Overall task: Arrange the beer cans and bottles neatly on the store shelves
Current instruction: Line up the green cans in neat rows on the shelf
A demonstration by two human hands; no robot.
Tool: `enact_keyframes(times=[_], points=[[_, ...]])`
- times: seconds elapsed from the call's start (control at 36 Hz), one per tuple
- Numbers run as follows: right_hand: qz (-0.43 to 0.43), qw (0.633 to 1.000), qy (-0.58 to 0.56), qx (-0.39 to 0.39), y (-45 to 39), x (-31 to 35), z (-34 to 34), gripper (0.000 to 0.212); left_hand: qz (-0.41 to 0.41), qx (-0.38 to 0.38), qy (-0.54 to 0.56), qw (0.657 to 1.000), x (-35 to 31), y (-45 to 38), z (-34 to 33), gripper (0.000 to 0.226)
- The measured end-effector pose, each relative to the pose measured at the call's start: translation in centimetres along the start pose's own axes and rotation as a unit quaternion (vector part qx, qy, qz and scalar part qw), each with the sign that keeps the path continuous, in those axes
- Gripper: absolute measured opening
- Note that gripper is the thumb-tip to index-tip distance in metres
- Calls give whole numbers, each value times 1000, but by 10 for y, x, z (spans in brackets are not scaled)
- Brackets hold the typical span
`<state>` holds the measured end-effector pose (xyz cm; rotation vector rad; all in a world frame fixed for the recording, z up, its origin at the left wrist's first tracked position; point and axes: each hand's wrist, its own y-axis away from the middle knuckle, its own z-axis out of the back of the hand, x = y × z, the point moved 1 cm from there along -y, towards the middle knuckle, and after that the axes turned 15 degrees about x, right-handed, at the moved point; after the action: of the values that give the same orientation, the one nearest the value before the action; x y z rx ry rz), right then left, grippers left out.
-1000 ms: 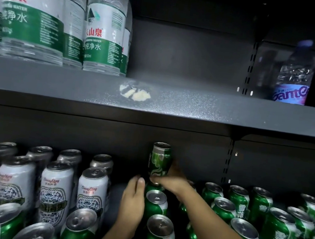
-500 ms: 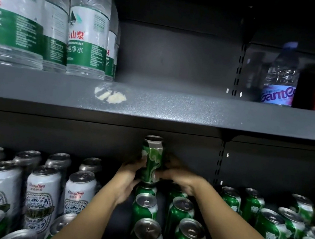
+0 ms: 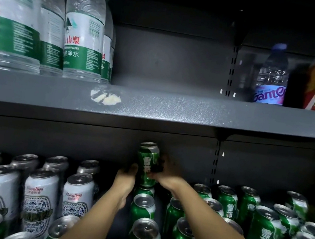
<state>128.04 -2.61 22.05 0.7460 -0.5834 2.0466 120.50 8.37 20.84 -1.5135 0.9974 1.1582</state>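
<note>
Still both hands (image 3: 128, 177) round stacked can (image 3: 148, 163).

Dim light is falling from the front, leaving the back panel (image 3: 170, 61) nearly black. Glare is catching the can tops (image 3: 79, 178). Wide-angle distortion is bending the shelf (image 3: 194, 110), and motion blur is softening the bottles (image 3: 11, 20) at the left edge.

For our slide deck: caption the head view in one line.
Both hands, left and right, hold a green can atop another can at the shelf's back.
</note>
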Motion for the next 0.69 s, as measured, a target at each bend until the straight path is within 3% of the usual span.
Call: enact_keyframes(times=[0.11, 0.25, 0.39, 0.47, 0.61, 0.69], points=[[-14, 999, -35, -8, -5, -7, -14, 87, 34, -19, -13, 999, 12, -2, -3, 28], [-11, 997, -74, -2, -11, -14, -15, 72, 51, -27, -14, 998, 14, -3, -1, 37], [-13, 999, -46, -11, -13, -17, -18, 76, 43, -35, -24, 998, 11, 1, -4, 22], [-29, 999, 19, -10, -10, -18, -17, 74, 35, -71, -106, 991, 13, 3, 1, 25], [-19, 980, 64, -188, 25, 6, -5, 48, 1, -124, -255, 959, 2, 27, 11, 22], [23, 974, 113, -194, 54, 38, -13, 36, -32, -130, -326, 936, -13, 45, 18, 24]])
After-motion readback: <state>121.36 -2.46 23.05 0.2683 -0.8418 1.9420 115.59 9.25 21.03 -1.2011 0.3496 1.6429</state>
